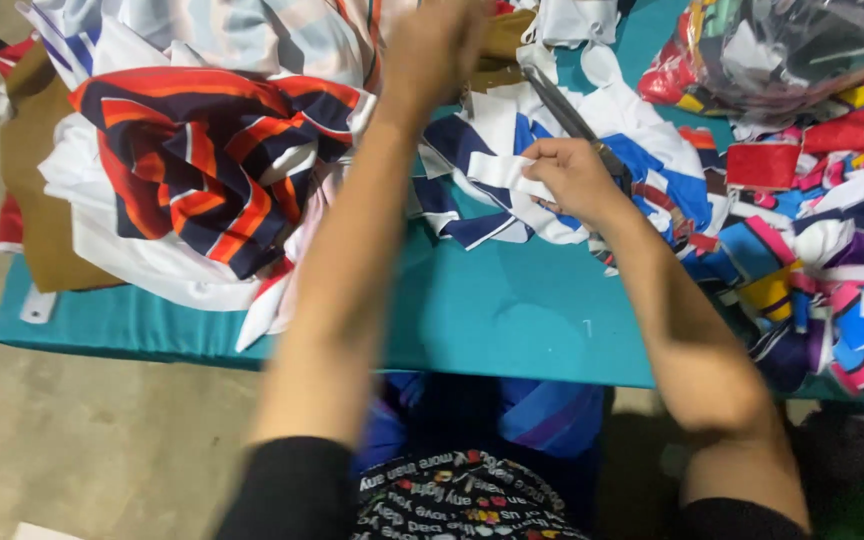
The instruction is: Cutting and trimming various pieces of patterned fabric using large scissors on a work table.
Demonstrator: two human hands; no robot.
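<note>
The person's right hand (574, 180) is closed around the handles of a pair of dark scissors (574, 118), and its fingers also pinch a white fabric strip (507, 172) that lies on the teal table (492, 310); the blades slant up and to the left from that hand, over a spread of white and blue cloth pieces (497, 150). The left hand (432, 50) reaches farther up the table toward the far edge; it is blurred, so whether it grips anything cannot be told. To the left of the scissors, a folded garment with red, orange and navy stripes (207, 165) rests on white cloth and a brown sheet (37, 210). To the right of the scissors lies a heap of many-coloured scraps (832, 260), and above that heap sits a clear plastic bag (792, 50) stuffed with more pieces
</note>
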